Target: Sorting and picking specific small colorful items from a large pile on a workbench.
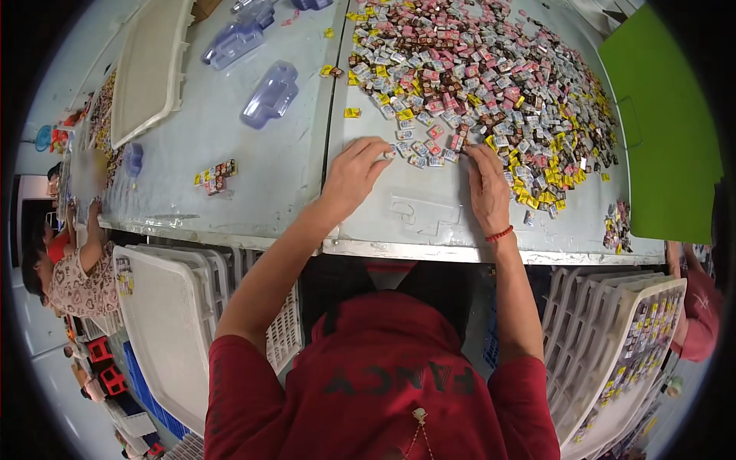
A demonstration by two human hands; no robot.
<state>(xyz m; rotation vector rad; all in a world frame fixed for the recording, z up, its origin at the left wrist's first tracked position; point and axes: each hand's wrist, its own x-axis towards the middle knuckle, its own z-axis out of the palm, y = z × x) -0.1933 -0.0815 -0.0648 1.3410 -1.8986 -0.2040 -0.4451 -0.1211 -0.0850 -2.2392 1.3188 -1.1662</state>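
Note:
My left hand is closed in a pinch, with a small white carton-shaped piece at its fingertips. Just right of it, several white and pink pieces lie loose at the near edge of a big pile of tiny white, pink, yellow and brown pieces. My right hand, a red beaded bracelet on its wrist, has its fingers bent and drawn together at the pile's edge beside a brown-and-pink piece. Whatever its fingertips hold is hidden. Between my forearms a clear moulded plastic tray rests on the table.
Bluish clear trays and a small cluster of joined pieces lie on the left tabletop. A white tray stands beyond. Stacked white crates flank me below the table edge. A green panel borders the right. Other people work at far left and right.

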